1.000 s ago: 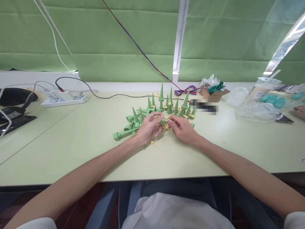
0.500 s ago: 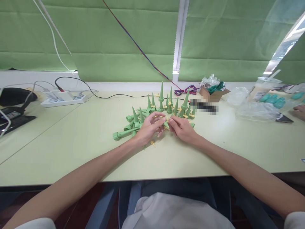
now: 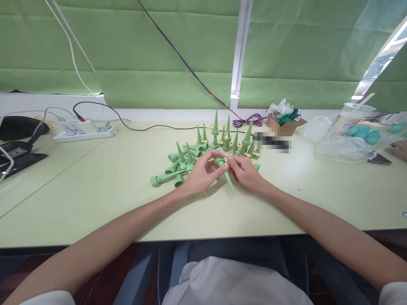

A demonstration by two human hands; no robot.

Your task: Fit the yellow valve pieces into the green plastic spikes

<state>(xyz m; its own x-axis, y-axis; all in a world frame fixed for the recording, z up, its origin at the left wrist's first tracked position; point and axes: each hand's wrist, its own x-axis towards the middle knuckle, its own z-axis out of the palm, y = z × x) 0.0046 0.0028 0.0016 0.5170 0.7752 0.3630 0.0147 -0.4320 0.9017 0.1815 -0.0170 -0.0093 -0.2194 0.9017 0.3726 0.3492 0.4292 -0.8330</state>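
My left hand (image 3: 202, 173) is closed around a green plastic watering spike (image 3: 228, 178), its pointed tip slanting down and right toward me. Against the collar of that spike, my right hand (image 3: 244, 170) pinches a small yellow valve (image 3: 226, 160), mostly hidden by the fingers. Behind both hands stand several green spikes (image 3: 215, 125), some with yellow valves in their sides. More spikes (image 3: 163, 178) lie on their sides to the left of my left hand. A loose yellow valve (image 3: 205, 192) shows partly below my left wrist.
On the left are a white power strip (image 3: 85, 132) and black cables. A cardboard box (image 3: 286, 126), a plastic cup (image 3: 348, 118), a clear bag (image 3: 343, 148) and a phone (image 3: 379, 158) are on the right. Another person's hand (image 3: 400, 149) shows at the right edge.
The watering spike between my hands has turned, and its collar and tip now show, the tip pointing toward me. My left fingers have closed further around it; my right hand stays almost in place.
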